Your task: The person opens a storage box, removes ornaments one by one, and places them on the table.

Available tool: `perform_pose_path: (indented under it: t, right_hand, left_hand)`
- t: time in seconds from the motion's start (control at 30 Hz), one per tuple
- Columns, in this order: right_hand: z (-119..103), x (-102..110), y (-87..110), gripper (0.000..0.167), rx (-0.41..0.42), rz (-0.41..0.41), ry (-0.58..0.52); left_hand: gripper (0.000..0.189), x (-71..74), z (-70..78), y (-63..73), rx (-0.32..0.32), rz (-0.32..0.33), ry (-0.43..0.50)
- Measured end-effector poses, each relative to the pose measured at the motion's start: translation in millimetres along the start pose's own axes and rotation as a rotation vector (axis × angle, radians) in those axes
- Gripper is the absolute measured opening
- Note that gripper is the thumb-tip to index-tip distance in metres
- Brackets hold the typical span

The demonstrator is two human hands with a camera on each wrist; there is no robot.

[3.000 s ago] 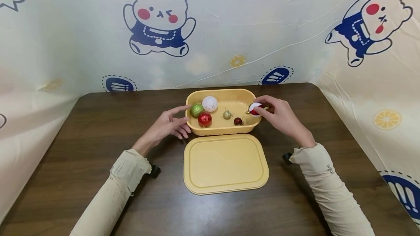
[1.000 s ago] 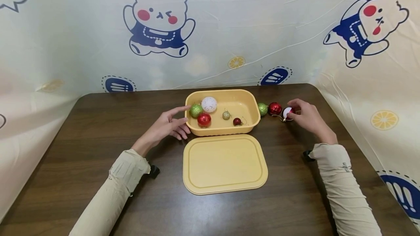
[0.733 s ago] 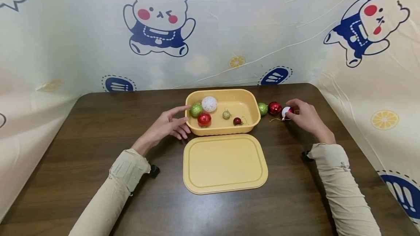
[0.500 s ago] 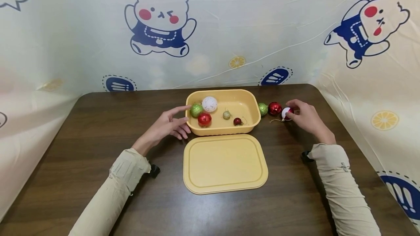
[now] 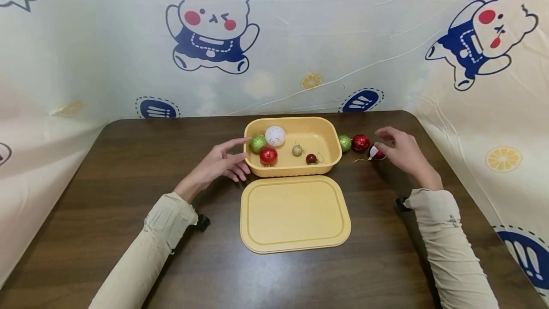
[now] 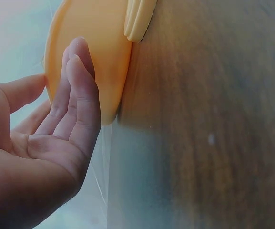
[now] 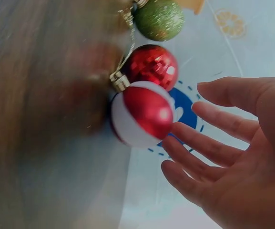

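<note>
My right hand is beside a red and white striped Christmas bauble on the table, its fingers spread and not wrapped around it. In line to the left of that bauble lie a red faceted bauble and a green glitter bauble. With my left hand I touch the left end of a yellow box, thumb and index finger at its rim. Inside the box are a green bauble, a white speckled one, a red one, a small gold one and a small dark red one.
A flat yellow lid lies on the brown table, just in front of the box. Behind the table hangs a white curtain printed with cartoon bears.
My right hand has carried the striped bauble out of the box and set it at the right of the row. Its fingers have since let go. The left hand stays put.
</note>
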State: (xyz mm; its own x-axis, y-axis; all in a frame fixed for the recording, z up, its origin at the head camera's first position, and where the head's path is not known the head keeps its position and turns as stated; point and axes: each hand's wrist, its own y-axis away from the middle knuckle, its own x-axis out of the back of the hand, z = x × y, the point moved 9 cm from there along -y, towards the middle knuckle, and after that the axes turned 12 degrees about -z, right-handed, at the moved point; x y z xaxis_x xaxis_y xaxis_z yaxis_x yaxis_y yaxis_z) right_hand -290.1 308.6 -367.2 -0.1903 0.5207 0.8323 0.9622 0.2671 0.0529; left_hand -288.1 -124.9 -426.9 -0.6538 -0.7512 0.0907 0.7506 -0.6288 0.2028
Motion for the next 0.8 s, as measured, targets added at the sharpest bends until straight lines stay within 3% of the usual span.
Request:
perform_pose_path:
  t: [0.33,0.8]
  right_hand:
    - [-28,7,4.5,0.033,0.065,0.058,0.032]
    - [-69,-3,3.4,0.032,0.085,0.040,0.074]
  left_hand:
    - [0.052,-0.7,1.3,0.8,-0.013,-0.004,-0.002]
    - [0.052,-1.1,0.9,0.3,-0.016,-0.002,-0.001]
